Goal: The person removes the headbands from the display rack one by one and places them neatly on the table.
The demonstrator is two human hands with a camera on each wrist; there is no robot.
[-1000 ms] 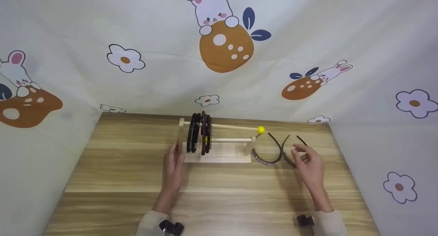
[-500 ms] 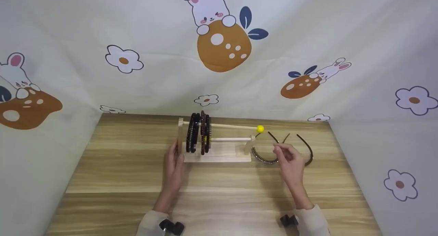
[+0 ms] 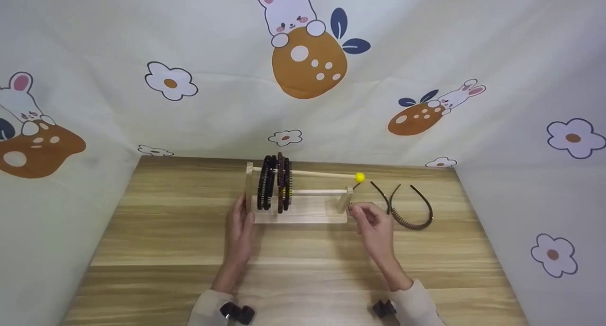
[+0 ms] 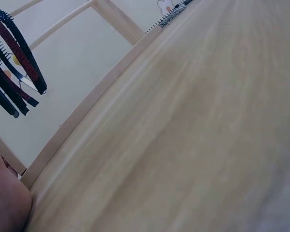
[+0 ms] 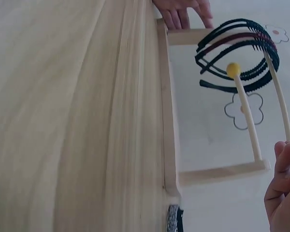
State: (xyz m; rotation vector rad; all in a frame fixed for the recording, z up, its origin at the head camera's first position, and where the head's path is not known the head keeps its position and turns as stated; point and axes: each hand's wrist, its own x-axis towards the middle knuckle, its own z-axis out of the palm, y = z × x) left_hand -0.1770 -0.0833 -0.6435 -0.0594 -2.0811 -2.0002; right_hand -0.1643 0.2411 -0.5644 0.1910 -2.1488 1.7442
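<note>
Holding the wooden stand (image 3: 305,217) at its left end: left hand (image 3: 240,232), thumb on one side of the end post, fingers on the other, partly hidden. Stand sits upright on the wood-grain table (image 3: 307,274), toward its far edge. Several dark headbands (image 3: 280,184), one reddish, hang in a cluster toward the left of the upper rod (image 3: 322,174), whose right end carries a yellow ball (image 3: 360,177). Right hand (image 3: 377,231) just right of the stand, over a loose headband (image 3: 380,194) that it partly covers; fingers bent, thumb and forefinger close together, whether they have hold of anything cannot be told. Farther right, a toothed headband (image 3: 420,227) lies on the table. Patterned cloth (image 3: 227,113), rabbits and flowers, hangs at the far side
</note>
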